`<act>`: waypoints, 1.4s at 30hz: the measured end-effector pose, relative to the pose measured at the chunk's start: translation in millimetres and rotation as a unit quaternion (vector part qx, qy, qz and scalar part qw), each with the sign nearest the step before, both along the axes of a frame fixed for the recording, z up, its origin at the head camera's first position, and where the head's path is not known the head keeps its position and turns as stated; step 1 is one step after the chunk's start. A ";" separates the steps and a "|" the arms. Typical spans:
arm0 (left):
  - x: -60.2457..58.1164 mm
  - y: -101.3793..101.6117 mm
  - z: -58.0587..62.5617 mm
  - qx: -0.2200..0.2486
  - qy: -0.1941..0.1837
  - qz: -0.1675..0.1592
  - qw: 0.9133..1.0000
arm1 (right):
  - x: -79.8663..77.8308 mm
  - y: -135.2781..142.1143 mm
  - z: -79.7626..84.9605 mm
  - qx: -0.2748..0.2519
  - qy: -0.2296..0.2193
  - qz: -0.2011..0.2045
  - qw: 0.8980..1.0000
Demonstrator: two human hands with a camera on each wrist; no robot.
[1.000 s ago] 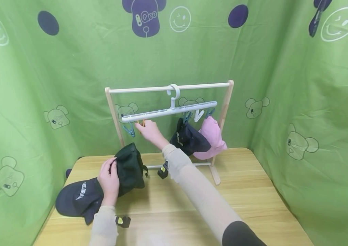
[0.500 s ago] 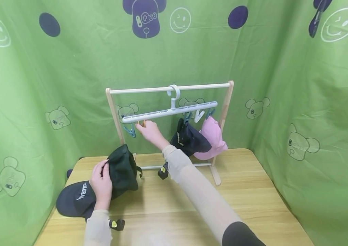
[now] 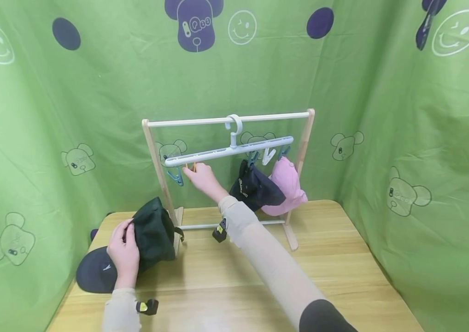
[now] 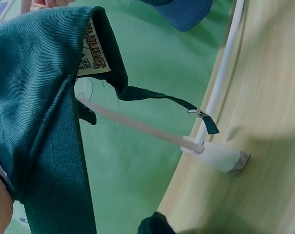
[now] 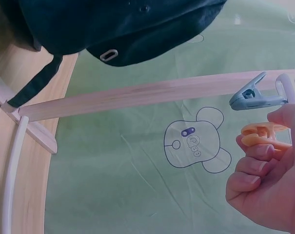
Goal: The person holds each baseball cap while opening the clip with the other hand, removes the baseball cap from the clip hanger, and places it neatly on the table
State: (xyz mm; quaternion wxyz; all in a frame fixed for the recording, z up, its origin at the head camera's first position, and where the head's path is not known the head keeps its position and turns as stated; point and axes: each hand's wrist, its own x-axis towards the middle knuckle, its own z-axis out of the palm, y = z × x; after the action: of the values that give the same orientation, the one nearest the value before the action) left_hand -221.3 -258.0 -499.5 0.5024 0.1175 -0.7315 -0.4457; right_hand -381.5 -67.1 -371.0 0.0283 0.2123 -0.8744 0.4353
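My left hand [image 3: 126, 254] grips a dark green baseball cap [image 3: 154, 236] by its edge, holding it over the left of the table. In the left wrist view, the cap's strap [image 4: 152, 93] with a metal buckle dangles loose, and a printed label [image 4: 94, 51] shows inside. Up at the left half of a pale hanger [image 3: 226, 151], my right hand [image 3: 206, 179] pinches an orange clip [image 5: 264, 134] between thumb and curled fingers. Beside it hangs a blue clip [image 5: 254, 99] with nothing in it. The green cap is below and apart from both clips.
A navy cap [image 3: 93, 273] lies on the table at left, partly behind my left hand. From the hanger's right half hang a black cap [image 3: 257, 188] and a pink cap [image 3: 287, 184], a white clip [image 3: 268, 156] between them. A wooden rack [image 3: 307, 133] supports the hanger.
My left hand has moved left with the green cap, away from the hanger, and now covers more of the navy cap. The right hand stays at the orange clip.
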 end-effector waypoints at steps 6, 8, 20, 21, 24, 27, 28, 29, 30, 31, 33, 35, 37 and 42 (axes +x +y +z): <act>4.8 -10.9 0.6 0.004 0.000 0.012 1.000 | 0.5 1.2 -0.3 -0.004 -0.009 0.005 1.000; 6.7 -14.3 1.0 0.004 0.004 0.014 1.000 | 0.7 1.5 -0.2 -0.006 -0.008 0.005 1.000; 17.4 -31.7 -0.3 0.004 -0.011 0.020 1.000 | -0.2 0.8 0.9 -0.009 -0.016 0.000 1.000; 18.4 -32.4 -0.6 0.000 -0.011 0.016 1.000 | -0.2 0.8 1.3 -0.010 -0.019 0.001 1.000; 20.9 -32.7 -1.3 -0.013 -0.019 0.006 1.000 | 0.8 1.8 3.6 -0.016 -0.031 0.005 0.999; 21.9 -31.8 -3.6 -0.023 -0.027 -0.007 0.999 | 2.2 3.0 5.9 -0.015 -0.031 0.007 0.999; 21.9 -31.6 -4.9 -0.025 -0.029 -0.010 0.999 | 2.6 3.3 6.2 -0.015 -0.030 0.008 0.999; 21.8 -31.4 -6.3 -0.027 -0.031 -0.011 0.999 | 2.8 3.3 6.1 -0.011 -0.027 0.008 1.000; 21.5 -31.5 -8.2 -0.027 -0.033 -0.013 0.999 | 2.6 3.2 6.0 -0.009 -0.024 0.009 1.000; 21.3 -31.1 -9.6 -0.027 -0.034 -0.013 0.999 | 2.9 3.1 5.8 -0.007 -0.021 0.009 1.000; 20.4 -31.4 -13.4 -0.029 -0.038 -0.014 0.999 | 2.9 2.8 4.7 -0.007 -0.021 0.009 1.000; 20.0 -31.1 -16.3 -0.030 -0.040 -0.018 0.999 | 1.9 2.5 3.2 -0.006 -0.021 0.007 1.000; 19.5 -30.9 -18.9 -0.032 -0.044 -0.023 0.998 | 1.7 2.5 2.2 -0.007 -0.022 0.005 1.000; 18.7 -30.8 -24.0 -0.034 -0.055 -0.035 0.997 | 2.2 3.3 1.5 -0.010 -0.020 0.005 1.000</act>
State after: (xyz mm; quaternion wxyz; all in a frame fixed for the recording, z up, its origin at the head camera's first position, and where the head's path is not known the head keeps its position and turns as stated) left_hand -202.6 -288.8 -523.5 0.4488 0.0989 -0.7768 -0.4306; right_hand -379.4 -63.8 -369.5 0.0111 0.2073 -0.8696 0.4479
